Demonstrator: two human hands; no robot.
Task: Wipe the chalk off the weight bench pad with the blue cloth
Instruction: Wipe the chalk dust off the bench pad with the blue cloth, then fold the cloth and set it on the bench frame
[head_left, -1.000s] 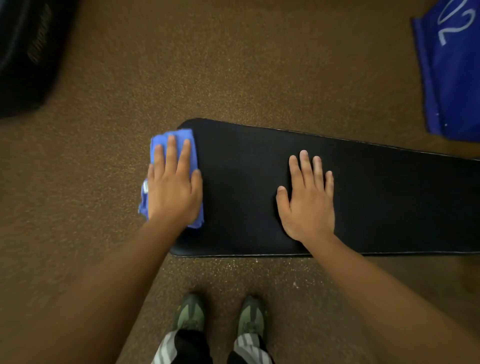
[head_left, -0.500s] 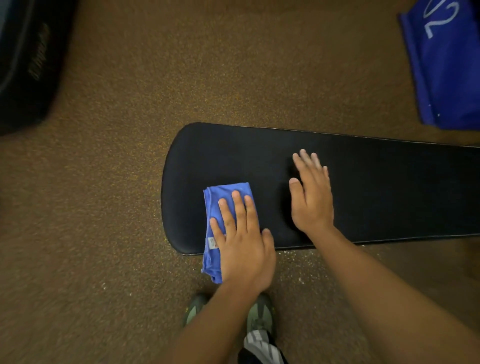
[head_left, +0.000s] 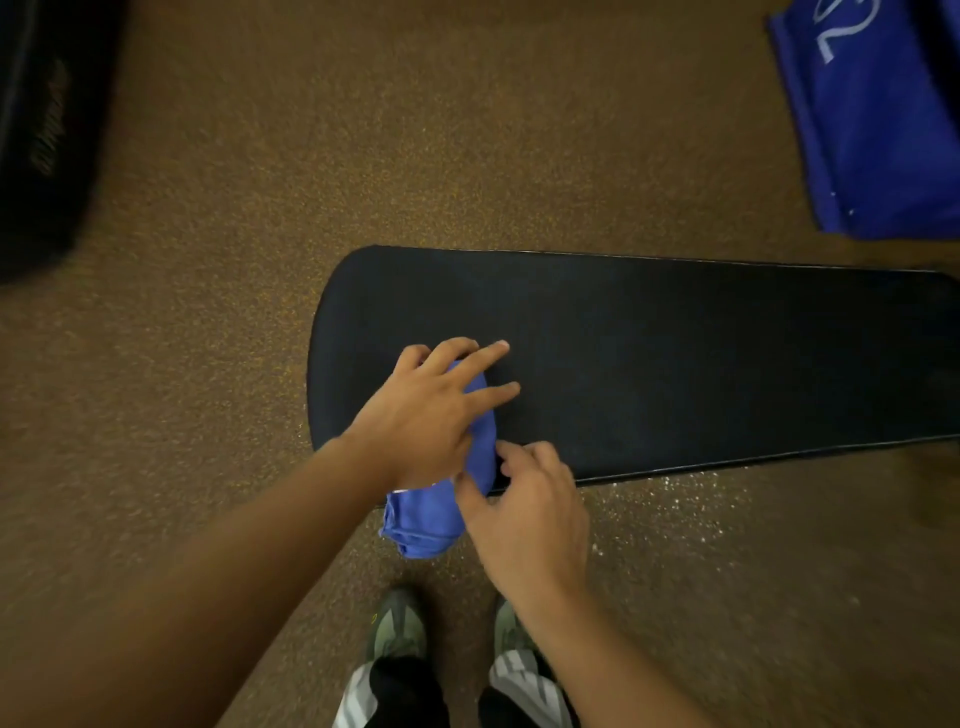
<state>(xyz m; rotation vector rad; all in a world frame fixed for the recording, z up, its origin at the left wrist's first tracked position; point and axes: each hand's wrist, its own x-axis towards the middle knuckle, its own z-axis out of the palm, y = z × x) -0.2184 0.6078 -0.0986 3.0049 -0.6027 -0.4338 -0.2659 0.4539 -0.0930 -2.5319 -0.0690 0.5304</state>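
The black weight bench pad runs from the middle of the view to the right edge, with its rounded end on the left. The blue cloth is bunched at the pad's near edge and hangs partly over it. My left hand lies on top of the cloth with its fingers spread, two of them reaching onto the pad. My right hand pinches the cloth's right side at the pad's edge. No chalk shows on the dark pad.
Brown speckled floor surrounds the bench, with pale specks below the pad's near edge. A blue bag with white lettering lies at the top right, a black object at the far left. My shoes stand below the pad.
The cloth has gone from flat under my left palm to bunched at the pad's near edge. My right hand left the pad's top and came down to grip the cloth.
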